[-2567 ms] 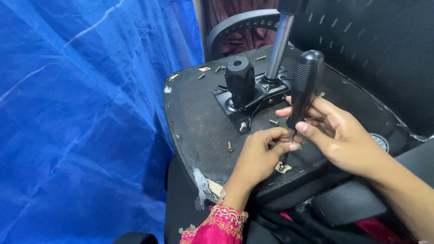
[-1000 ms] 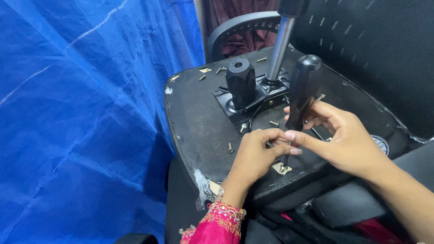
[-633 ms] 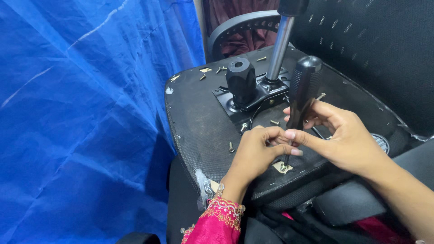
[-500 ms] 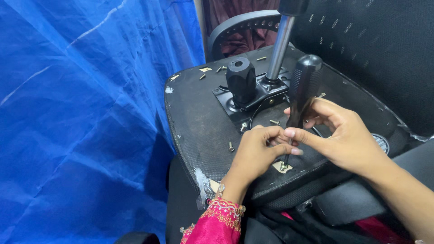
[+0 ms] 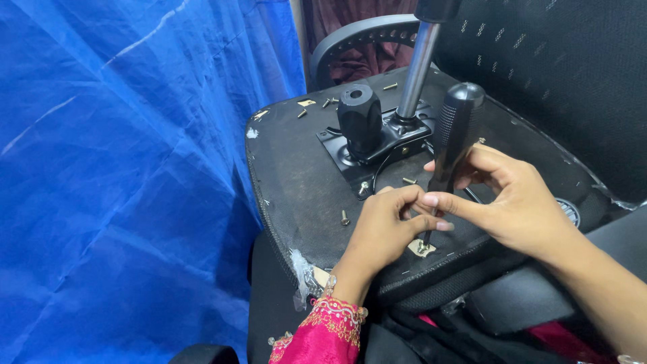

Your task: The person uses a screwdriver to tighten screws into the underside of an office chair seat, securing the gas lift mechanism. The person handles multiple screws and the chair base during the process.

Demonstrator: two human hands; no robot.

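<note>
Left hand [image 5: 381, 232] curled, fingertips pinching the screwdriver [image 5: 451, 145] shaft low down. Right hand [image 5: 515, 199] pinches the shaft just above, fingers around it. Driver upright between both hands, tip on a screw [image 5: 422, 248] at the seat base [image 5: 296, 182] near edge. Screw head mostly hidden by fingers. Farther back: knob [image 5: 359, 121], loose screws [image 5: 330, 102], gas cylinder [image 5: 418, 67] cut off at top.

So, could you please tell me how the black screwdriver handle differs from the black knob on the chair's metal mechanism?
The screwdriver handle is long and slim, with a ribbed grip and rounded top; the knob is short, thick and faceted. The handle is held upright by the right hand, with the left hand at its shaft, while the knob stands untouched on the metal plate. Both are black and stand upright on the upturned seat.
</note>
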